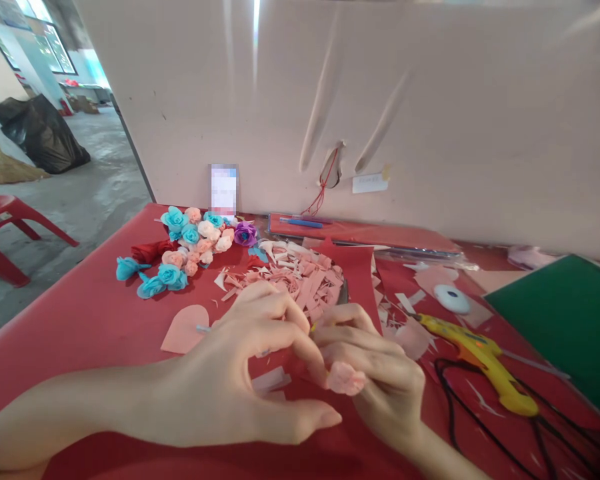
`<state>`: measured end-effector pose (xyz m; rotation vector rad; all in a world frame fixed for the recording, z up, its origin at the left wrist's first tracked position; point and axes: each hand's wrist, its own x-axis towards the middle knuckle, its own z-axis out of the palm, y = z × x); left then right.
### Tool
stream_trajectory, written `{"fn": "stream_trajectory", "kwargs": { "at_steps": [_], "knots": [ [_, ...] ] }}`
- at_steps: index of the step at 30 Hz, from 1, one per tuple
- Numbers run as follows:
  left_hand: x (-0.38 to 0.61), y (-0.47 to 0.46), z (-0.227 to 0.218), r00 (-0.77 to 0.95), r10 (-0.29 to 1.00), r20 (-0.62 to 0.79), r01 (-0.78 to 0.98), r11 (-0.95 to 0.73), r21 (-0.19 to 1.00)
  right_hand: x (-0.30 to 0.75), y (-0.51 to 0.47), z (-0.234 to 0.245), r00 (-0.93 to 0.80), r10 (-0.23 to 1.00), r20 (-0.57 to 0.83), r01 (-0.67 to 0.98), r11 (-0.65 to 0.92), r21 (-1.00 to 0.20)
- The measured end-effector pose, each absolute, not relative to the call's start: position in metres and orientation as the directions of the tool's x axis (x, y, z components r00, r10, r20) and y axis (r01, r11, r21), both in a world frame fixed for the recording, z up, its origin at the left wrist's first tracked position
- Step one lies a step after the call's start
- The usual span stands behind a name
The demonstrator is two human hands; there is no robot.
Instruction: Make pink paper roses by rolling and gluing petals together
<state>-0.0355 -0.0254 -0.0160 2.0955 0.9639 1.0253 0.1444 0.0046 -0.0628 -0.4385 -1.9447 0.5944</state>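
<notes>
Both hands meet over the red table [80,320], working a small pink paper rose [347,379]. My left hand [245,373] curls round from the left, its fingertips pinching the flower's near side. My right hand [375,373] grips the rose from the right, fingers folded over it. A thin stick [203,329] pokes out to the left behind my left hand; I cannot tell which hand holds it. A pink heart-shaped paper piece [185,329] lies just left of my left hand.
A heap of finished blue, pink, white, red and purple paper roses [190,247] sits at the back left. Pink paper scraps [290,273] lie behind my hands. A yellow glue gun [485,360] with black cord lies right, beside a green sheet [565,320].
</notes>
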Motion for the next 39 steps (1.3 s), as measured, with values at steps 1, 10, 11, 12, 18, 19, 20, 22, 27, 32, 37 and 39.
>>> {"fn": "stream_trajectory", "kwargs": {
  "at_steps": [1,10,11,12,18,19,20,22,27,32,37,39],
  "knots": [
    [-0.036,-0.025,-0.015,0.431,0.813,0.391,0.335,-0.547,0.767,0.146,0.005,-0.063,-0.414,0.536,0.735,0.061,0.823,-0.565],
    [-0.028,-0.022,-0.013,0.427,0.865,0.263,0.181,-0.367,0.912,0.152,0.007,-0.060,-0.432,0.475,0.767,0.104,0.871,-0.481],
    [-0.028,-0.022,-0.014,0.410,0.879,0.244,0.168,-0.336,0.927,0.153,0.007,-0.060,-0.435,0.478,0.763,0.103,0.868,-0.485],
    [-0.027,-0.023,-0.014,0.398,0.891,0.218,0.159,-0.301,0.940,0.153,0.007,-0.060,-0.438,0.484,0.758,0.105,0.864,-0.492],
    [-0.029,-0.022,-0.013,0.334,0.905,0.264,0.148,-0.327,0.933,0.145,0.007,-0.061,-0.432,0.586,0.685,-0.008,0.757,-0.653],
    [-0.031,-0.021,-0.014,0.323,0.886,0.332,0.164,-0.398,0.903,0.143,0.006,-0.062,-0.440,0.641,0.629,-0.040,0.685,-0.727],
    [-0.033,-0.020,-0.014,0.317,0.856,0.407,0.184,-0.477,0.859,0.142,0.005,-0.063,-0.451,0.697,0.557,-0.065,0.597,-0.799],
    [-0.036,-0.017,-0.015,0.318,0.765,0.561,0.247,-0.638,0.730,0.139,0.002,-0.065,-0.486,0.774,0.407,-0.103,0.412,-0.905],
    [-0.040,-0.011,-0.015,0.279,0.628,0.726,0.399,-0.764,0.508,0.133,-0.005,-0.062,-0.552,0.792,0.261,-0.330,0.080,-0.940],
    [-0.037,-0.013,-0.015,0.273,0.667,0.694,0.370,-0.738,0.564,0.125,-0.010,-0.054,-0.623,0.752,0.214,-0.451,-0.122,-0.884],
    [-0.035,-0.014,-0.015,0.264,0.699,0.665,0.353,-0.711,0.608,0.125,-0.013,-0.055,-0.604,0.774,0.193,-0.425,-0.108,-0.899],
    [-0.036,-0.013,-0.016,0.277,0.702,0.656,0.354,-0.709,0.610,0.126,-0.013,-0.057,-0.615,0.766,0.188,-0.400,-0.097,-0.911]
  ]
}}
